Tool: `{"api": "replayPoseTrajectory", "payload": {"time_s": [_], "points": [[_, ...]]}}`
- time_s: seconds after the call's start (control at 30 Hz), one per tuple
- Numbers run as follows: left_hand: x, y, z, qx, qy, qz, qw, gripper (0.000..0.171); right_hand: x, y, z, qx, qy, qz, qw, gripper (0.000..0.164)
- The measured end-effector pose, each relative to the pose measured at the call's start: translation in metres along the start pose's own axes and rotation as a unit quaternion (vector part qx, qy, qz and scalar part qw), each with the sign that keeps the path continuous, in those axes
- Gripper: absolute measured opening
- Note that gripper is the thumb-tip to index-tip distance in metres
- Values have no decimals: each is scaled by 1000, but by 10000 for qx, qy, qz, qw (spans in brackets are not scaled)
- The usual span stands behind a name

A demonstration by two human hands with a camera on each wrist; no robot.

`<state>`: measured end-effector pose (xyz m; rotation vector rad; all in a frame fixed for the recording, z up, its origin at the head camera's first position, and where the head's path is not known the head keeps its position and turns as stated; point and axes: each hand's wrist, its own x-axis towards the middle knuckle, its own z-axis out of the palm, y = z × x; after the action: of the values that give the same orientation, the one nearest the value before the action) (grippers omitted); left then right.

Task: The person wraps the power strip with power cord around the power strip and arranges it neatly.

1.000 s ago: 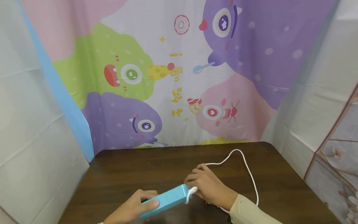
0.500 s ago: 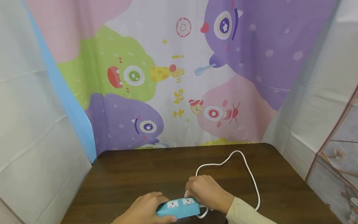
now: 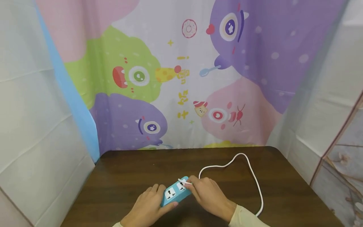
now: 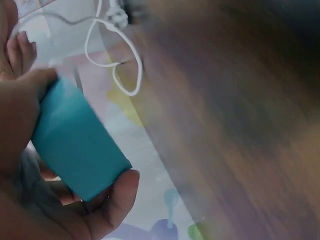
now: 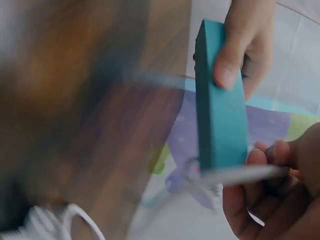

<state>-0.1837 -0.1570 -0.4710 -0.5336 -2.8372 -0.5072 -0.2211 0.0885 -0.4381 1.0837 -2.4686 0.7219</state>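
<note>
A light-blue power strip point(image 3: 177, 193) is held at a slant, its two white sockets facing up in the head view. My left hand point(image 3: 148, 205) grips its near end, thumb along one side. My right hand point(image 3: 211, 195) is at the far end, pinching the white cord point(image 3: 184, 182), which crosses over the farther socket. In the right wrist view the cord point(image 5: 240, 175) runs blurred across the end of the strip point(image 5: 225, 130) into the fingers. The left wrist view shows the strip's plain end point(image 4: 82, 140) between thumb and fingers.
A dark wooden table point(image 3: 127, 170) lies beneath both hands. The cord's long loop point(image 3: 250, 168) spreads over its right side. A bundled piece of white cord point(image 5: 45, 222) shows at the right wrist view's lower left. A printed cartoon curtain point(image 3: 181, 132) hangs behind.
The power strip has turned so its sockets face up, then swung to a diagonal with its right end farther away. My right hand has brought the cord across the top of the strip.
</note>
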Motion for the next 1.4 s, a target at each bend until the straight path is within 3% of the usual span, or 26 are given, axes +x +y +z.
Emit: {"api": "replayPoseTrajectory", "payload": {"time_s": [0.23,0.4,0.5,0.6,0.7,0.77,0.9,1.0,1.1,1.17,1.27,1.33,1.4], "points": [[7,-7,-7,-879,581,-578,9928,60,-5,4,-1,923,-170,-230,9953,17],[7,-10,-9,-1627,490,-968,9807,55,-9,12,0,1064,-183,-491,9929,15],[6,-11,-11,-2145,338,-1193,9688,55,-11,18,2,1112,-143,-753,9908,12],[4,-14,-14,-2894,118,-1314,9481,53,-13,27,5,1055,-118,-1050,9888,10],[3,-20,-19,-3617,-224,-1077,9258,44,-14,37,7,969,-115,-1196,9880,8],[2,-24,-21,-3892,-523,-714,9169,38,-15,43,7,996,-173,-1195,9877,8],[0,-28,-21,-4165,-1140,6,9020,30,-17,50,3,1225,-512,-1056,9855,7],[-2,-28,-19,-4512,-1661,247,8765,29,-18,53,1,1257,-796,-992,9839,11],[-1,-27,-16,-4609,-1980,582,8631,27,-17,54,0,1075,-955,-1051,9840,15],[-1,-26,-14,-4468,-1992,969,8668,25,-17,55,1,1045,-1062,-951,9843,15],[2,-23,-9,-3774,-1601,1871,8927,26,-16,57,3,799,-1176,-611,9880,19],[3,-19,-6,-2973,-1151,2481,9148,26,-15,57,6,511,-1169,-419,9909,24],[5,-15,-5,-2135,-797,2786,9330,28,-14,54,7,242,-1117,-338,9929,28]]}}
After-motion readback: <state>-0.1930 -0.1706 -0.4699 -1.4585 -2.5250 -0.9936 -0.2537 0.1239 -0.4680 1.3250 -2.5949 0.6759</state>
